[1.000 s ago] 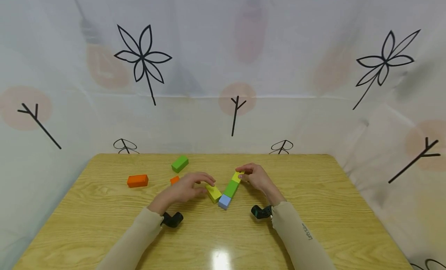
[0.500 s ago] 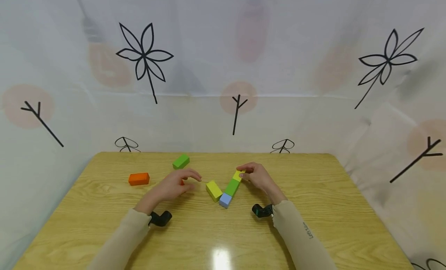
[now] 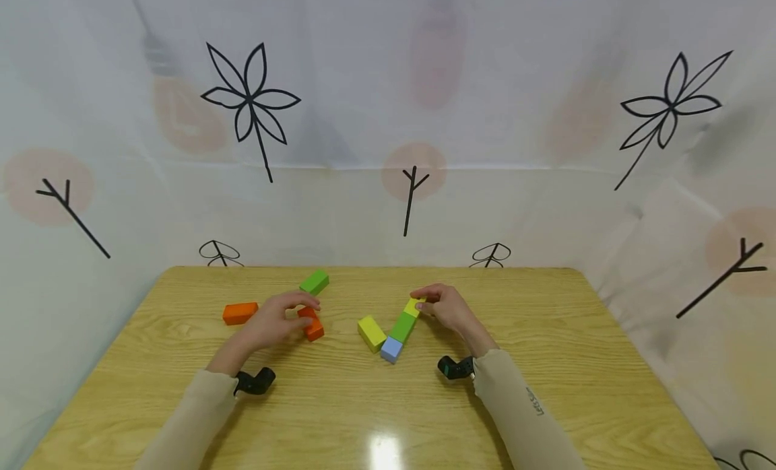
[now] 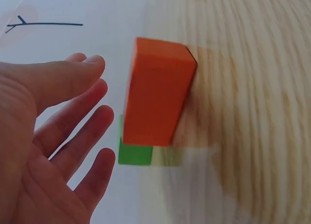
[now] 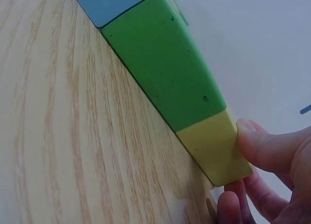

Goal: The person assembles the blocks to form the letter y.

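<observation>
Thumb (image 5: pixel 272 148) and fingers (image 5: pixel 228 207) of your right hand (image 3: pixel 447 308) pinch the short yellow block (image 5: pixel 211 148), which lies at the far end of a slanting row on the table (image 3: pixel 485 416). The middle green block (image 3: pixel 403 327) touches it end to end, and the blue block (image 3: pixel 391 349) closes the row on the side nearer you. Just left of that blue end sits the longer yellow block (image 3: pixel 372 333), angled the other way so the two sides make a V; you can't tell if their corners touch.

Your left hand (image 3: pixel 279 322) is grasping nothing. Its thumb and fingers are spread beside the nearer orange block (image 4: pixel 158 97), and the left wrist view shows a gap between them and it. That block lies flat, left of the longer yellow one. The other orange block (image 3: pixel 240 313) is farther left, near the back of your left hand, and the loose green block (image 3: pixel 315 281) lies just beyond your left fingertips.
</observation>
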Motion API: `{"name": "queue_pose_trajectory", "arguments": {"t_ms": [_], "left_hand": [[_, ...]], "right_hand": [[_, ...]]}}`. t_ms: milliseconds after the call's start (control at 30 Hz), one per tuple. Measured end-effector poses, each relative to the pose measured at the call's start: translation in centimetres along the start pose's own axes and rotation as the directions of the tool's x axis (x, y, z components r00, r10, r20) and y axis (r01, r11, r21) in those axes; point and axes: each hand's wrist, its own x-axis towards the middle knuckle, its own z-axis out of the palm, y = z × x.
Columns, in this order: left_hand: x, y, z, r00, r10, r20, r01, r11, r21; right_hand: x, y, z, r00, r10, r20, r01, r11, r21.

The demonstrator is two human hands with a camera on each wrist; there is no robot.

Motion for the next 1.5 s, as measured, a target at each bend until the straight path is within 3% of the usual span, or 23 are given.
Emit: {"name": "queue_pose_trajectory", "arguments": {"t_ms": [300, 567, 967, 1500], "left_hand": [[-0.6, -1.1, 0.4, 1.000, -0.018, 0.007, 0.018, 1.000, -0.021], [-1.0, -1.2, 0.7, 1.000, 0.021, -0.020, -0.021, 1.000, 0.019], [-1.1, -1.6, 1.0, 0.999, -0.045, -0.012, 0.045, 0.999, 0.001], [-0.9, -1.4, 1.0, 0.998, -0.052, -0.041, 0.050, 0.997, -0.055]], "right_hand": [[-0.1, 0.1, 0.2, 1.000, -0.003, -0.006, 0.003, 1.000, -0.004], [-0.2, 0.1, 0.3, 1.000, -0.007, -0.014, 0.007, 1.000, 0.005], [0.0, 0.3, 0.3, 1.000, -0.002, -0.014, 0.003, 1.000, 0.009], [-0.1, 0.4, 0.3, 1.000, 0.004, -0.013, -0.003, 1.000, 0.011]]}}
